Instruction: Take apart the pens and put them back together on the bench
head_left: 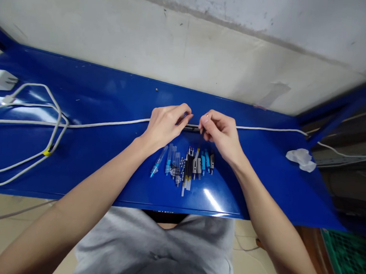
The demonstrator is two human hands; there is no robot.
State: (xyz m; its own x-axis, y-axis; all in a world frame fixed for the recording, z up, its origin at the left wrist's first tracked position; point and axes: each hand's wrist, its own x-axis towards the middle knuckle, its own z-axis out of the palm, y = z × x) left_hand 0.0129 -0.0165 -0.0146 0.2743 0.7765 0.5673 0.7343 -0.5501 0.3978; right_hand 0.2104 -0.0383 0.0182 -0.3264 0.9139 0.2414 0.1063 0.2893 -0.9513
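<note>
My right hand (220, 130) pinches a pen refill (198, 151), its dark end up between the fingers and its yellow and clear end pointing down. Close by on the left is my left hand (168, 121), thumb and fingertips together; whatever they hold is too small to make out. Below both hands lie pen parts in a row: clear pen barrels (159, 162) with blue or dark grips, several small springs (183, 167), a bunch of refills (187, 170), and grey (199, 166) and blue (207, 158) clip parts. A dark strip-like thing (191, 129) shows between the hands.
A white cable (108, 123) runs across the blue shelf (89, 172) behind the hands and loops on the left, near a white plug block (0, 80). Crumpled clear plastic (301, 159) lies at right. A wall (146, 38) closes off the back.
</note>
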